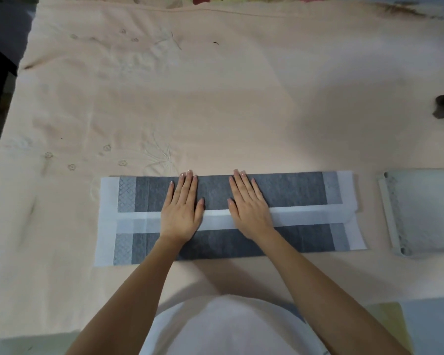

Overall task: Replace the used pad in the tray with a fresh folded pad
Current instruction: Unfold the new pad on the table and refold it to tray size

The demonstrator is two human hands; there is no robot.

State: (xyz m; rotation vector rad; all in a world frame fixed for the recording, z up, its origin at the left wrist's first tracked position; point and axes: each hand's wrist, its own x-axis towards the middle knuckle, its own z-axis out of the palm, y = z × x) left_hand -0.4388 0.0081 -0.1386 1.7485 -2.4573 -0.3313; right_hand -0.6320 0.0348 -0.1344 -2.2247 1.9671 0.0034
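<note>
A long grey pad (292,190) with white borders lies folded lengthwise in the lower middle of the frame on a peach embroidered cloth (215,98), a white strip running along its centre between two grey bands. The left hand (182,208) and the right hand (249,203) lie side by side near the pad's middle, each grip released, with palms and straight fingers pressed flat on the upper band and the white strip. At the right edge of the frame, just beside the pad's right end, sits a pale tray (390,213), only partly in view.
</note>
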